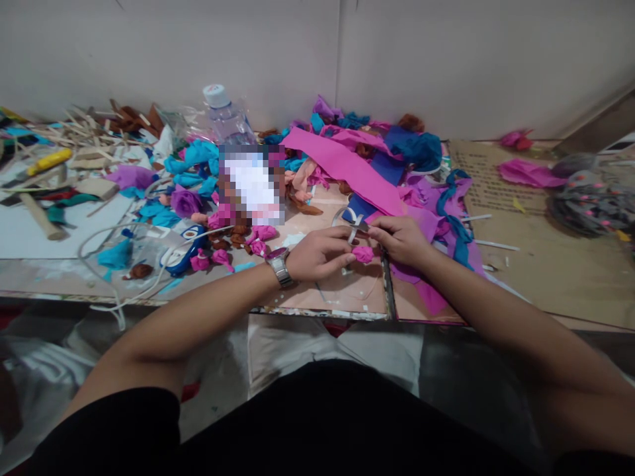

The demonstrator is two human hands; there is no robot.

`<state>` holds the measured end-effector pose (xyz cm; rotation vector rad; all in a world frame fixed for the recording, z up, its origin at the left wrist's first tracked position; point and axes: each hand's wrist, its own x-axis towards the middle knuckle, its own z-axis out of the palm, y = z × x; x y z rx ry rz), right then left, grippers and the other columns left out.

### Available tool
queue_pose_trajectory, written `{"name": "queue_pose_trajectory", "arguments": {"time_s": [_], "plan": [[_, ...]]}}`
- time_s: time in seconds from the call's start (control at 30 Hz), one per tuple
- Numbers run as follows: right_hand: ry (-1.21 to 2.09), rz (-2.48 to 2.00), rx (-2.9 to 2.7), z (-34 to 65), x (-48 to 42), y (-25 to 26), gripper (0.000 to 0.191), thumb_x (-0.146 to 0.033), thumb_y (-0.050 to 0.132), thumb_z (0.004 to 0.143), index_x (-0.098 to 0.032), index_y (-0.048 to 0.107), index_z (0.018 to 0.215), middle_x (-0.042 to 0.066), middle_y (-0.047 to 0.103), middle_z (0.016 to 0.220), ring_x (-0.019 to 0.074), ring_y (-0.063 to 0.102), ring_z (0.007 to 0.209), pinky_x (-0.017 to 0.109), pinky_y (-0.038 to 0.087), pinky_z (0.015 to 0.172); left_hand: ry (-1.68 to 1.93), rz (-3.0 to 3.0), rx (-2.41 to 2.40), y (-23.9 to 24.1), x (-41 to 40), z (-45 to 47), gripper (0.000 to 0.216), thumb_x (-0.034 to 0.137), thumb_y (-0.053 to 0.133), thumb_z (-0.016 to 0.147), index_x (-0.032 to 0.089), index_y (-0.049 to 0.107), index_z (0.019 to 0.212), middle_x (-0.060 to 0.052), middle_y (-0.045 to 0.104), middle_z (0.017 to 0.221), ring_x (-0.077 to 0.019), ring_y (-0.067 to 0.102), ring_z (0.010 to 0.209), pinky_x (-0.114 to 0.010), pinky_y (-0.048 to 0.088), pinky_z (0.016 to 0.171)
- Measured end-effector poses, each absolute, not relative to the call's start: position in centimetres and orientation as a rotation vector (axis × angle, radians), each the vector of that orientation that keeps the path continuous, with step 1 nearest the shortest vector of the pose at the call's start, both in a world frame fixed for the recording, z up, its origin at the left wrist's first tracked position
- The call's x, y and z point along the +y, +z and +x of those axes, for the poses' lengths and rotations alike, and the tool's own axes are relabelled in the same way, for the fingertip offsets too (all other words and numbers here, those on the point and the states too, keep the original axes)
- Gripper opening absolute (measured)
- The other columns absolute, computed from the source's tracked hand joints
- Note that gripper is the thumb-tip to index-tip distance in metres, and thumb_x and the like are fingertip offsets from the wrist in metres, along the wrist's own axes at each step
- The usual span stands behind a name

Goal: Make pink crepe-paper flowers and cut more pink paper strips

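My left hand [325, 254], with a watch at its wrist, pinches a crumpled pink crepe paper bud [362, 254] between thumb and fingers. Close beside it, the fingers of my right hand [399, 241] are closed on a small flat, dark, metallic-looking piece [363, 227], whose exact kind is unclear. A narrow white strip [353, 233] runs between the two hands. Just behind them lies a ring-shaped roll of whitish tape [344, 216], partly covered. A long folded sheet of bright pink crepe paper [347, 168] stretches behind my right hand.
Several finished-looking pink and brown paper buds [258, 238] lie left of my hands. A plastic bottle [228, 116] stands behind a blurred-out object. Further left are a blue device with a white cable [183, 250], a yellow-handled cutter [49, 161] and wood sticks. Cardboard [520, 264] covers the right side.
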<state>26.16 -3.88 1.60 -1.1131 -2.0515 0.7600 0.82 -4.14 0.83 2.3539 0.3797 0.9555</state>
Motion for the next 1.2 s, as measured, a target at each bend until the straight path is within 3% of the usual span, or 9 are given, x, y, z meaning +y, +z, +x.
{"name": "queue_pose_trajectory", "arguments": {"time_s": [0.27, 0.73, 0.93, 1.07, 1.2], "plan": [[0.723, -1.118, -2.053, 26.18, -3.83, 1.43, 0.040, -0.050, 0.061, 0.100, -0.018, 0.073, 0.080, 0.003, 0.072, 0.071, 0.0181, 0.064, 0.068, 0.029, 0.044, 0.063, 0.939, 2.353, 0.387, 0.66, -4.14, 0.81, 0.030, 0.036, 0.057, 0.105, 0.018, 0.076, 0.091, -0.016, 0.074, 0.122, -0.0248, 0.072, 0.116, -0.038, 0.058, 0.100], [0.724, -1.140, -2.011, 26.05, -3.79, 1.34, 0.041, -0.053, 0.062, 0.099, -0.019, 0.071, 0.078, 0.001, 0.067, 0.067, 0.0162, 0.058, 0.063, 0.029, 0.041, 0.061, 0.942, 2.350, 0.383, 0.66, -4.13, 0.87, 0.031, 0.037, 0.056, 0.105, 0.018, 0.076, 0.091, -0.016, 0.074, 0.122, -0.0251, 0.072, 0.114, -0.039, 0.058, 0.099], [0.767, -1.165, -1.885, 26.17, -3.60, 0.84, 0.048, -0.066, 0.064, 0.095, -0.020, 0.066, 0.083, -0.002, 0.059, 0.065, 0.0147, 0.050, 0.059, 0.029, 0.036, 0.056, 0.967, 2.299, 0.392, 0.65, -4.08, 0.82, 0.032, 0.039, 0.057, 0.105, 0.018, 0.077, 0.090, -0.016, 0.073, 0.129, -0.0261, 0.071, 0.124, -0.041, 0.057, 0.105], [0.684, -1.121, -1.840, 26.33, -3.36, 1.05, 0.057, -0.077, 0.066, 0.089, -0.023, 0.054, 0.074, -0.004, 0.045, 0.063, 0.0145, 0.039, 0.060, 0.030, 0.031, 0.057, 0.980, 2.258, 0.398, 0.71, -4.07, 0.80, 0.034, 0.036, 0.057, 0.106, 0.018, 0.077, 0.087, -0.016, 0.072, 0.135, -0.0261, 0.068, 0.131, -0.039, 0.056, 0.108], [0.816, -1.117, -1.822, 26.29, -3.35, 0.93, 0.061, -0.073, 0.077, 0.083, -0.025, 0.042, 0.071, -0.006, 0.034, 0.065, 0.0136, 0.032, 0.061, 0.030, 0.028, 0.057, 0.960, 2.321, 0.365, 0.78, -4.14, 0.86, 0.031, 0.033, 0.057, 0.105, 0.017, 0.075, 0.087, -0.016, 0.072, 0.129, -0.0249, 0.071, 0.122, -0.036, 0.056, 0.102]]}}
